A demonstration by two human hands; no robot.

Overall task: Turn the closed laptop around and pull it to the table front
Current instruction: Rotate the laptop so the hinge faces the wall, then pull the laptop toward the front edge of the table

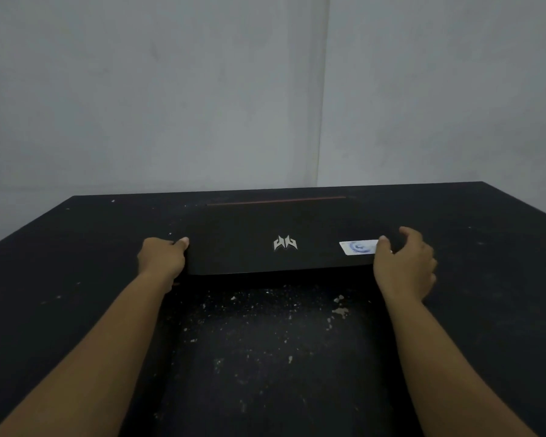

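A closed black laptop (pixel 249 234) lies on the far half of the black table (pixel 76 279). Its lid bears a silver logo (pixel 285 243) in the middle, a white sticker (pixel 356 247) near the right side and a thin red strip (pixel 275 200) along the far edge. My left hand (pixel 161 258) grips the laptop's left edge, thumb on the lid. My right hand (pixel 404 263) grips the right edge, thumb resting by the sticker, fingers curled round the side. The laptop's near edge looks slightly raised, with a shadow under it.
The tabletop is scuffed with pale specks and chips (pixel 338 305) between my forearms. A grey wall (pixel 202 89) with a corner seam (pixel 323 89) rises just behind the table's far edge. The table's left edge (pixel 26 222) slants away.
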